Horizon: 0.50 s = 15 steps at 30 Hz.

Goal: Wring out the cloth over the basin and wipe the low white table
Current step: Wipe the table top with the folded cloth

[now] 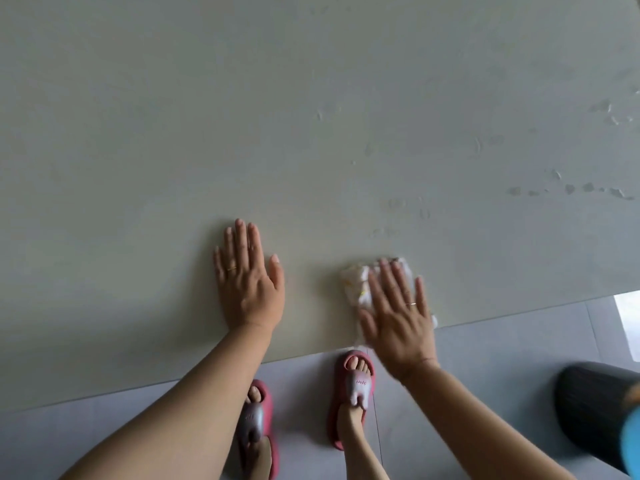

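Note:
The low white table (242,116) fills most of the head view, its near edge running diagonally from lower left to right. My left hand (247,278) lies flat on the tabletop with fingers spread, holding nothing. My right hand (398,313) presses flat on a crumpled white cloth (356,282) with small yellow marks, close to the table's near edge. The cloth shows past my fingertips and thumb. Wet streaks and drops (571,188) glisten on the table to the right. No basin is in view.
Grey tiled floor (502,358) lies below the table edge. My feet in red slippers (353,393) stand close to the table. A dark ribbed round object (595,407) with something blue beside it sits at the lower right.

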Motion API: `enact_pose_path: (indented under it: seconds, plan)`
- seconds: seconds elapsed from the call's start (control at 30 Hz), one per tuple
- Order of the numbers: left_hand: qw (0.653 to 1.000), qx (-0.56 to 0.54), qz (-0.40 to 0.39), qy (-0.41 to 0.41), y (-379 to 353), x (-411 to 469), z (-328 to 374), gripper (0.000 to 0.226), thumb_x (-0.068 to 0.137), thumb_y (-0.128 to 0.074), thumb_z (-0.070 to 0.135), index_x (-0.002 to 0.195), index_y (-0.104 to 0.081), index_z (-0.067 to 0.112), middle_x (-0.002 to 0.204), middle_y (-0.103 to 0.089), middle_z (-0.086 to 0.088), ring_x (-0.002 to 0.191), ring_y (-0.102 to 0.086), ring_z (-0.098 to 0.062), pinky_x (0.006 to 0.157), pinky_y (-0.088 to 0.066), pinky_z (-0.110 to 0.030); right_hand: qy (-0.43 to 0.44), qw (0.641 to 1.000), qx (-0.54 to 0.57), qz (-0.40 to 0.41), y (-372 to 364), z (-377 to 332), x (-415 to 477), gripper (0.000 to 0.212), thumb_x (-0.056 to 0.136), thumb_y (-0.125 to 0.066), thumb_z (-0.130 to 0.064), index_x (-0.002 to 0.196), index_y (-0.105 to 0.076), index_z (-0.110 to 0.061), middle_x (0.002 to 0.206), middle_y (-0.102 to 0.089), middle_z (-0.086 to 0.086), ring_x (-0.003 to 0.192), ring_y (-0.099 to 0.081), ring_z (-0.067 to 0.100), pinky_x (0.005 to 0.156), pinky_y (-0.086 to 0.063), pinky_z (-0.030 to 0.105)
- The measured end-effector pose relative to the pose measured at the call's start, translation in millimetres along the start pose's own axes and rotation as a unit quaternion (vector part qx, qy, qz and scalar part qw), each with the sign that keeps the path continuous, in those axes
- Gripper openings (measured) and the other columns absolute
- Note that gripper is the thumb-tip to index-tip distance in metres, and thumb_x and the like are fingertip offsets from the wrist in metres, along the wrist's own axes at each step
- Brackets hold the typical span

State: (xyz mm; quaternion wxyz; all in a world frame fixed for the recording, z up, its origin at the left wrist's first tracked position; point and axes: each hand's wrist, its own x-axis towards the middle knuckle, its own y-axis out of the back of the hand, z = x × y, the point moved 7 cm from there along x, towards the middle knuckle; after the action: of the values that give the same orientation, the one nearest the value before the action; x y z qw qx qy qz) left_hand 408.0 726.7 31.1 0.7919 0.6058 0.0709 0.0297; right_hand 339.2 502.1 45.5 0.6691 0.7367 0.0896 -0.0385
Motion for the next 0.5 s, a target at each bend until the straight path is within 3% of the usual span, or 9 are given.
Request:
enact_pose_path:
  seconds: [0.1, 0.2, 0.27, 0.37, 0.43, 0.5]
  plan:
    - [1.0, 0.007, 0.013, 0.008, 0, 0, 2, 0.061, 0.093, -0.028, 0.035, 0.147, -0.031, 0.006, 0.155, -0.028, -0.013, 0.143, -0.026, -0.031, 0.116, -0.018, -0.048, -0.119, 0.993, 0.01, -0.021, 0, 34, 3, 0.064, 0.092, -0.017, -0.047, 0.148, -0.012, -0.017, 0.157, -0.009, 0.005, 0.146, -0.001, 0.023, 0.117, -0.002, 0.047]
    - [1.0, 0.012, 0.017, 0.009, 0, -1, 3, 0.06, 0.093, -0.029, 0.033, 0.146, -0.031, 0.006, 0.154, -0.028, -0.014, 0.142, -0.027, -0.031, 0.116, -0.018, -0.048, -0.226, 0.973, 0.049, -0.008, -5, 8, 5, 0.066, 0.089, -0.011, -0.05, 0.147, 0.0, -0.02, 0.158, -0.002, 0.007, 0.145, 0.009, 0.024, 0.117, 0.004, 0.046]
    - [1.0, 0.013, 0.015, 0.011, 1, -1, 3, 0.061, 0.092, -0.028, 0.034, 0.147, -0.031, 0.006, 0.155, -0.027, -0.013, 0.143, -0.026, -0.031, 0.116, -0.017, -0.048, -0.174, 0.983, 0.057, -0.001, -6, -36, 10, 0.065, 0.09, -0.022, -0.046, 0.148, -0.016, -0.017, 0.156, -0.015, 0.01, 0.145, -0.005, 0.029, 0.115, -0.004, 0.048]
    - [1.0, 0.013, 0.01, 0.011, 1, -1, 2, 0.062, 0.092, -0.026, 0.034, 0.147, -0.03, 0.006, 0.155, -0.026, -0.013, 0.143, -0.025, -0.031, 0.116, -0.016, -0.048, 0.003, 0.999, 0.036, -0.02, -6, -74, 9, 0.059, 0.091, -0.036, -0.044, 0.144, -0.035, -0.019, 0.153, -0.028, 0.007, 0.142, -0.02, 0.028, 0.112, -0.016, 0.048]
    - [1.0, 0.018, 0.013, 0.009, 1, -1, 1, 0.063, 0.091, -0.027, 0.034, 0.147, -0.03, 0.005, 0.155, -0.027, -0.013, 0.143, -0.025, -0.031, 0.116, -0.016, -0.048, 0.094, 0.995, 0.029, -0.021, -4, -56, 13, 0.058, 0.092, -0.037, -0.047, 0.144, -0.037, -0.021, 0.153, -0.026, 0.003, 0.143, -0.022, 0.024, 0.113, -0.018, 0.048]
    - [1.0, 0.02, 0.017, 0.011, 0, -1, 1, 0.062, 0.091, -0.027, 0.034, 0.146, -0.031, 0.005, 0.155, -0.027, -0.014, 0.143, -0.026, -0.031, 0.116, -0.017, -0.048, 0.087, 0.996, 0.007, -0.005, 2, -13, 24, 0.059, 0.092, -0.035, -0.05, 0.144, -0.035, -0.022, 0.153, -0.025, 0.002, 0.143, -0.022, 0.023, 0.114, -0.015, 0.048]
